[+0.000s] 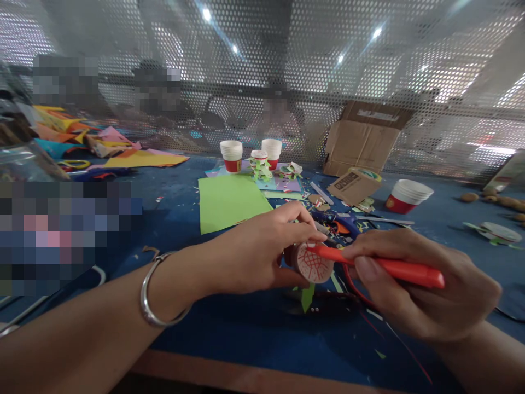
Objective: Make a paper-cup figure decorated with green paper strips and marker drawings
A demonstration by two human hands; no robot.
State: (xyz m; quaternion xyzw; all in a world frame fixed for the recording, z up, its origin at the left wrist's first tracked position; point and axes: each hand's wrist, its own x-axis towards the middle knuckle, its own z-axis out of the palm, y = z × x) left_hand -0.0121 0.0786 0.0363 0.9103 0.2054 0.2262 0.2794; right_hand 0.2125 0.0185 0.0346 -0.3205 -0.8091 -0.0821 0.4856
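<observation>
My left hand [262, 249] grips a small paper cup [312, 268] by its sides, with the round base turned toward me. Red lines and dots cover that white base, and a green paper strip [307, 298] hangs below it. In my right hand [414, 284] is a red marker [402, 269], its tip touching or very near the upper part of the base. Beneath the cup lies a dark object [336, 303], partly hidden and too dim to name. Orange-and-blue scissors [343, 225] rest just behind my hands.
A green paper sheet [229, 202] lies left of centre. Stacked paper cups [232, 156] and a small cup figure with green paper pieces [260, 164] stand behind it. A cardboard box [361, 142], another cup stack [408, 196] and paper scraps are to the right. Coloured paper [147, 158] is piled far left.
</observation>
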